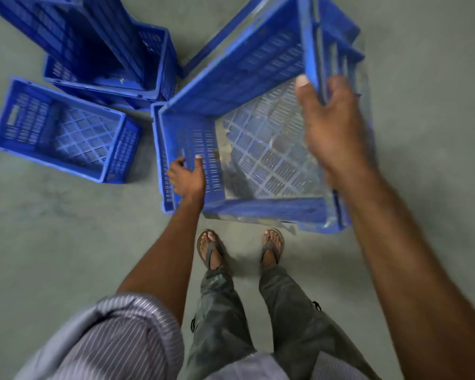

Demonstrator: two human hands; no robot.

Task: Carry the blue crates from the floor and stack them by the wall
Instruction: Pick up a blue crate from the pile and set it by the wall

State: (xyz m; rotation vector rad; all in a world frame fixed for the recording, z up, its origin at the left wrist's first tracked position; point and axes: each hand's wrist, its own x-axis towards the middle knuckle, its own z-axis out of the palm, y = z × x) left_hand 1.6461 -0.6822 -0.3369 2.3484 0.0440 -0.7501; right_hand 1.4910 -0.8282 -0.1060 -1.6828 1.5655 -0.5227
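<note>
Floor [52, 242]: 3 or more other blue crates [63, 130] are seen lying and leaning at upper left; no wall is shown, so most carrying is judged undone.
Held crate [258, 149]: tilted just ahead of the feet, mouth turned up toward the camera, long axis running left to right.
Right hand [332, 124]: clamped over the raised right rim.
Left hand [188, 178]: closed on the lower left wall.

No readable text, labels, brands or numbers anywhere. The blue crates [247, 127] show plain slotted plastic only, no markings legible; motion blur on the near one. Shirt [115, 344] has stripes, no print. Floor [52, 242] bare, no signs.
</note>
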